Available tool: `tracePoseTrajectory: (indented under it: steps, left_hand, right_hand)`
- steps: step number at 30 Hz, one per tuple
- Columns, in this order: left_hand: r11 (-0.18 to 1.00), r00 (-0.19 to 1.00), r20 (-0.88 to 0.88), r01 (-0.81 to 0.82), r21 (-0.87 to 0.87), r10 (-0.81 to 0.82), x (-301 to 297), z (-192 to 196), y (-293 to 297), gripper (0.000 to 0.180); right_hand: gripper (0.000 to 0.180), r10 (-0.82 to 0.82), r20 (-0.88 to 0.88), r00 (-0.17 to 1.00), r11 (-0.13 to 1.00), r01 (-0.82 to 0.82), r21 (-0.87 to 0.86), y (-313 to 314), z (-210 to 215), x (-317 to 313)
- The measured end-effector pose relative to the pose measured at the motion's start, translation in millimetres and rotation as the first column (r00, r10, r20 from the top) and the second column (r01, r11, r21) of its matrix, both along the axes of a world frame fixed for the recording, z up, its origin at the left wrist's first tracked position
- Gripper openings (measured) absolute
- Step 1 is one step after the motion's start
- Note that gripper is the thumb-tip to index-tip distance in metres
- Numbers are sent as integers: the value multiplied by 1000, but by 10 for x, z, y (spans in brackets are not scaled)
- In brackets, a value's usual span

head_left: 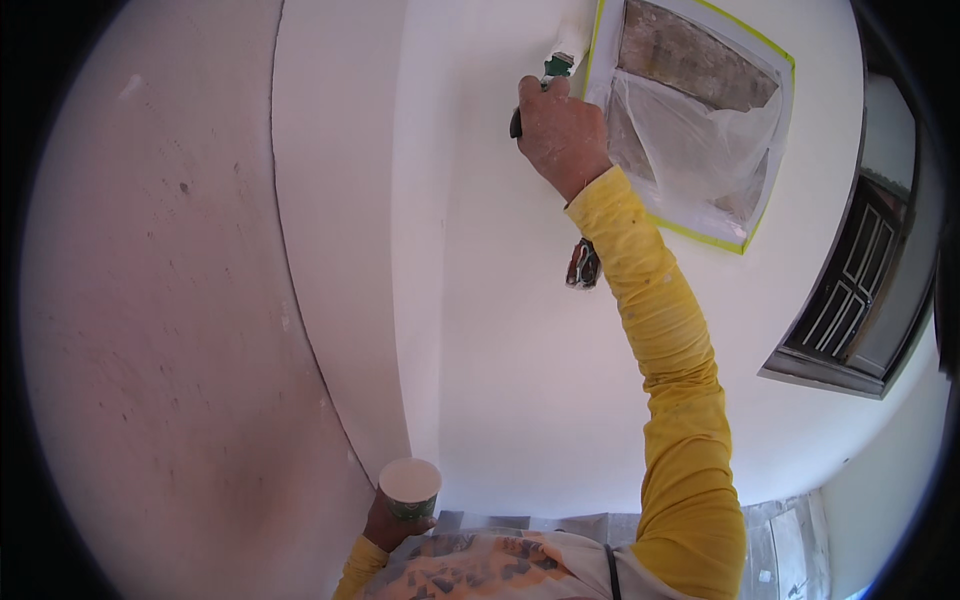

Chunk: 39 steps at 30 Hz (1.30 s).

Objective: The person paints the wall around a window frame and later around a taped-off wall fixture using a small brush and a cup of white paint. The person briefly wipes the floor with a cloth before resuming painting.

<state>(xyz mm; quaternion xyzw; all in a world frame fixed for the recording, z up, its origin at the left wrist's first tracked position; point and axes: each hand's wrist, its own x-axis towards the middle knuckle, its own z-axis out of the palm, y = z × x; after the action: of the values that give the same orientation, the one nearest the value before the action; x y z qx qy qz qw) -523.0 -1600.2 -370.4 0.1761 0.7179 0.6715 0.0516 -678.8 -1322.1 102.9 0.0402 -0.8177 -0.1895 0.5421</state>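
Observation:
My right hand, in a yellow sleeve, is raised high and closed around the dark handle of a paintbrush. White paint coats the bristles, which meet the white wall just left of a window panel edged with yellow-green tape. Plastic sheeting partly covers that panel. Low down, close to my body, my left hand is wrapped around a green patterned paper cup. The cup's opening shows white inside; I cannot tell how full it is.
An open electrical box with wires sits in the wall below my right wrist. At left, a pinkish, stained wall meets a white strip along a dark joint. A doorway with a dark panelled door lies to the right. Sheeting covers the floor.

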Motion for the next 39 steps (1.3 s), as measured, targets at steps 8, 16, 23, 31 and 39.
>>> tracePoseTrajectory:
  steps: [8, 16, 23, 31, 39]
  left_hand:
    - [999, 994, 99, 47, 21, -49, -15, -171, -49, 102]
    - [1000, 994, 106, -20, -13, 21, 72, -118, -75, 102]
    - [999, 992, 124, 1, 41, -6, 44, -84, -64, 100]
    - [993, 997, 69, -39, 114, 31, 43, -37, 16, 99]
    - [992, 997, 76, -25, 121, 16, 32, 60, 7, 102]
  right_hand:
    - [20, 10, 90, 996, 999, -7, -33, 30, -1192, 60]
    - [17, 160, 576, 802, 987, -119, -108, -113, -1550, 717]
    - [19, 270, 419, 867, 961, -218, -167, 73, 84, 468]
    - [18, 361, -188, 913, 932, -345, 113, 188, 1940, 279]
    - [16, 5, 446, 895, 946, -149, 288, -105, 15, 445]
